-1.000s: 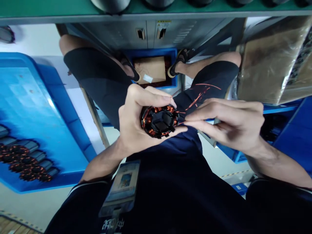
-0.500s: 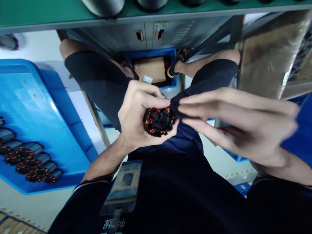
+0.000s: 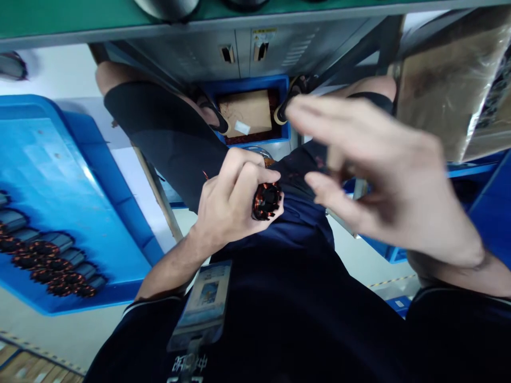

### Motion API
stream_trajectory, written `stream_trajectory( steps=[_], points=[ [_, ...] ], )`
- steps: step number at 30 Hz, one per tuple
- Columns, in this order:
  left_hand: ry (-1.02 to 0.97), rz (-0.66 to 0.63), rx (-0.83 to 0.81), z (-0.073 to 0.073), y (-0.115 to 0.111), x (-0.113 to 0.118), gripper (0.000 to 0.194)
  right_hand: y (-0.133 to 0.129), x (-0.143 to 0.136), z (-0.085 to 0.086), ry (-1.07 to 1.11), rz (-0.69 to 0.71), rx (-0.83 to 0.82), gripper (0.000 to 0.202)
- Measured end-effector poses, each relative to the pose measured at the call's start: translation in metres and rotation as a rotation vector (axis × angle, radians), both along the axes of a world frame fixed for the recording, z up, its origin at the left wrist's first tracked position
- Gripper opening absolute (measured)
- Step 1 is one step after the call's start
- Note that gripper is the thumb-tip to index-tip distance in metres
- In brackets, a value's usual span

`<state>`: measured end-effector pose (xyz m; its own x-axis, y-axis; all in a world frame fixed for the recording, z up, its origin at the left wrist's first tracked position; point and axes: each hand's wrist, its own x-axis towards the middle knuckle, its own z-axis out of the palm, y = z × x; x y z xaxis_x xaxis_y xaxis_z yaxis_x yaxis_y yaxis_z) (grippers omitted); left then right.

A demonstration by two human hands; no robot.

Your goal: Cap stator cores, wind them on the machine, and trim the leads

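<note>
A motor stator (image 3: 266, 202) with copper windings and a black end piece is wrapped in the fingers of my left hand (image 3: 235, 199), above my lap. Its wound end faces right, and the palm hides most of its body. My right hand (image 3: 383, 170), smeared by motion, is raised to the right of the stator and apart from it. Its fingers are spread from the thumb, and nothing shows between them.
On the left, a blue tray (image 3: 120, 291) holds several similar stators (image 3: 59, 266) in rows. Dark cylinders stand on the green bench (image 3: 80, 18) ahead. A blue bin (image 3: 255, 142) with cardboard lies between my feet. A plastic-wrapped carton (image 3: 435, 101) stands at the right.
My right hand has moved up and away from the stator, its fingers spreading. My left hand has turned the stator so its wound end faces more to the right.
</note>
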<state>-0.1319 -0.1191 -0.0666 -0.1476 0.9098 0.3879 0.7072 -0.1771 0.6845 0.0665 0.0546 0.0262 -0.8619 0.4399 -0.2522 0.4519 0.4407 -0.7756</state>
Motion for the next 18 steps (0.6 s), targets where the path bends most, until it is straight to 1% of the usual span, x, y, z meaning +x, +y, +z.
stream_trajectory(
  steps=[2, 4, 5, 6, 8, 9, 10, 13, 15, 16, 17, 18],
  points=[
    [0.025, 0.022, 0.042, 0.007, 0.001, 0.003, 0.034, -0.011, -0.008, 0.005, -0.035, 0.125, -0.048, 0.071],
    [0.025, 0.036, 0.039, 0.018, 0.002, 0.007, 0.034, -0.017, -0.014, 0.004, -0.096, 0.167, -0.141, 0.074],
    [0.01, 0.043, 0.021, 0.023, 0.002, 0.008, 0.035, -0.018, -0.016, 0.002, -0.128, 0.163, -0.19, 0.07],
    [-0.017, 0.054, 0.0, 0.028, 0.002, 0.009, 0.036, -0.018, -0.017, 0.002, -0.137, 0.164, -0.209, 0.06],
    [-0.096, 0.084, 0.012, 0.034, 0.002, 0.009, 0.037, -0.015, -0.016, 0.004, -0.069, 0.188, -0.163, 0.033],
    [-0.14, 0.091, 0.029, 0.035, 0.003, 0.007, 0.039, -0.013, -0.016, 0.006, -0.021, 0.208, -0.121, 0.023],
    [-0.184, 0.088, 0.051, 0.035, 0.004, 0.005, 0.041, -0.011, -0.015, 0.009, 0.032, 0.232, -0.078, 0.018],
    [-0.25, 0.048, 0.137, 0.031, 0.009, -0.002, 0.041, 0.0, -0.013, 0.019, 0.141, 0.288, -0.009, 0.015],
    [-0.301, 0.072, 0.157, 0.03, 0.013, -0.006, 0.046, 0.009, -0.013, 0.023, 0.194, 0.319, -0.013, 0.012],
    [-0.33, 0.074, 0.126, 0.03, 0.015, -0.007, 0.051, 0.014, -0.014, 0.024, 0.217, 0.337, -0.025, 0.014],
    [-0.356, 0.058, 0.054, 0.03, 0.018, -0.007, 0.055, 0.019, -0.015, 0.025, 0.221, 0.36, -0.045, 0.016],
    [-0.376, 0.02, -0.036, 0.031, 0.02, -0.007, 0.057, 0.023, -0.016, 0.025, 0.209, 0.343, -0.059, 0.016]
  ],
)
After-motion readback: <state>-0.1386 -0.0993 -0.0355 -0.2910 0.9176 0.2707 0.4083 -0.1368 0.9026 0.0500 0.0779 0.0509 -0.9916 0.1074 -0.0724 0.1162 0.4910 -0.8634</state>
